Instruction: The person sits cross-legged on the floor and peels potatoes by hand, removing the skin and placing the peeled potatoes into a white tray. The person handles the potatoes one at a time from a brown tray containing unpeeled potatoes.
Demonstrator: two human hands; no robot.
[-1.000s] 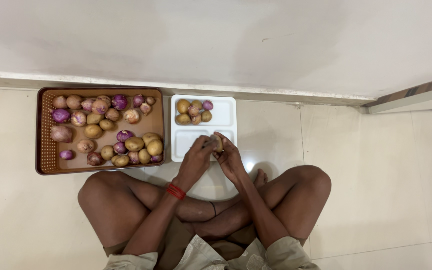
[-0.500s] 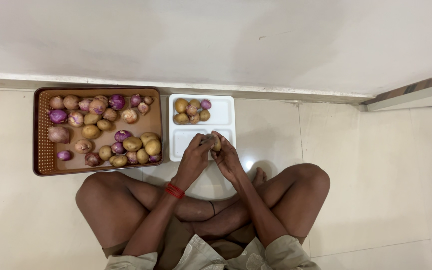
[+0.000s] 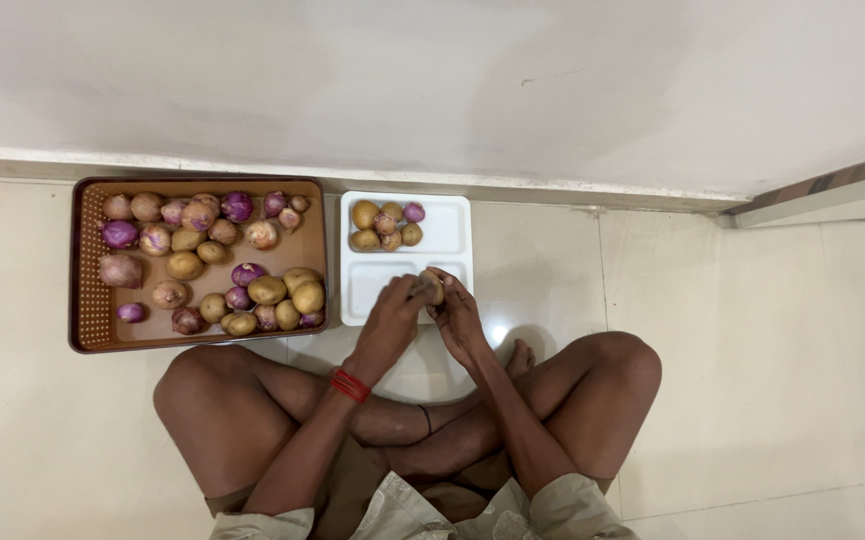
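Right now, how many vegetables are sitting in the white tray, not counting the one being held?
6, all clustered in the far-left compartment of the white tray: three potatoes and three onions. The hands may hide more in the near compartment.

A small tan potato (image 3: 434,288), partly hidden, sits upright-ish above the white tray's (image 3: 450,232) near compartment.

— How many trays are on the floor?
— Two: one brown tray (image 3: 89,300) and one white tray (image 3: 450,232).
— And in the white one?
— Six pieces: four potatoes (image 3: 366,213), two onions (image 3: 414,212).
— And in the hands (image 3: 390,318)?
— Two hands, one potato (image 3: 434,289) between them.
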